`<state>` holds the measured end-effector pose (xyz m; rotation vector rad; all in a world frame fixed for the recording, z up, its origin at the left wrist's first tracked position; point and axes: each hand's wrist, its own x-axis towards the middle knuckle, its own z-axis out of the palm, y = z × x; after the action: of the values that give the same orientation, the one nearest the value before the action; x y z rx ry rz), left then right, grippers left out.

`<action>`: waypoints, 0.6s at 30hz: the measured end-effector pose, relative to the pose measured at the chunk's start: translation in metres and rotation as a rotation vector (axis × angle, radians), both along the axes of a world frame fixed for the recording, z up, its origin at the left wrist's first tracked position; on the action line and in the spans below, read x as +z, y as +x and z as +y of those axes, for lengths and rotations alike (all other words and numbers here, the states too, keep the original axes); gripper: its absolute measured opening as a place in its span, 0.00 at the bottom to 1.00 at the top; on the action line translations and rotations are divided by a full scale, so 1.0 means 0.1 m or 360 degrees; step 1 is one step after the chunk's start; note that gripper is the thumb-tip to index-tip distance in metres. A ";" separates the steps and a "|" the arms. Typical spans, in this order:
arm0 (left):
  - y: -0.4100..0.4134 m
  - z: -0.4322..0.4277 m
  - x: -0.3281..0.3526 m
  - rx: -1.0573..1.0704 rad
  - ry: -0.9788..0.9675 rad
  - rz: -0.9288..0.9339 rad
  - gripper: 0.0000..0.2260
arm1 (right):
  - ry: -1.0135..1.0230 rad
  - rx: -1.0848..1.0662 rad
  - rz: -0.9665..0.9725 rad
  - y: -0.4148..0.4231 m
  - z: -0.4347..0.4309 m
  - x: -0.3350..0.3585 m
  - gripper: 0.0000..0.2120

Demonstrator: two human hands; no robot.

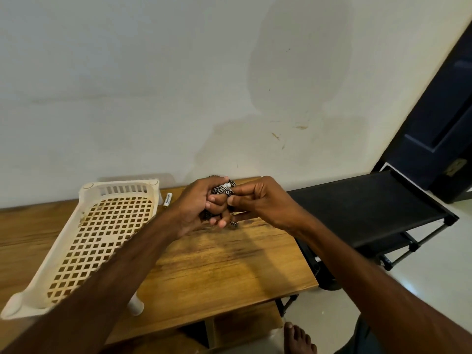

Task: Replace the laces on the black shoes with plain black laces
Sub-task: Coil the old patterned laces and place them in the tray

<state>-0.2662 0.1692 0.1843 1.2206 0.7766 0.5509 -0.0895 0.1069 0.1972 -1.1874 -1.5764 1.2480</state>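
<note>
A bundle of black-and-white patterned lace [221, 190] is bunched up in my left hand [201, 204], held above the wooden table [217, 267]. My right hand [258, 200] meets it from the right, its fingertips pinching the lace near a pale tip at the top of the bundle. A short loop of the lace hangs below my fingers. No shoe and no plain black lace is in view.
A cream plastic lattice rack [102, 233] stands on the table's left half. A small white battery [167, 199] lies behind it near the wall. A black fabric shelf [362, 208] stands to the right, and my bare foot [298, 338] is on the floor below.
</note>
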 end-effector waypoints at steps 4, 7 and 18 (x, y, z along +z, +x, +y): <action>0.01 0.03 0.05 0.0257 0.0193 0.0135 0.24 | 0.0089 -0.0170 0.0055 -0.17 0.02 -0.08 0.10; 0.01 0.04 0.02 0.0561 0.0253 0.0250 0.20 | 0.0164 -0.0361 -0.0113 -0.29 0.07 -0.13 0.08; -0.12 0.10 -0.11 0.1036 0.0971 0.0764 0.20 | 0.0263 -0.0501 -0.0526 -0.36 0.23 -0.18 0.06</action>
<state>-0.2780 0.1788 0.1730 1.6905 1.5086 1.1018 -0.1258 0.1294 0.1793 -1.5197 -1.6091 0.7323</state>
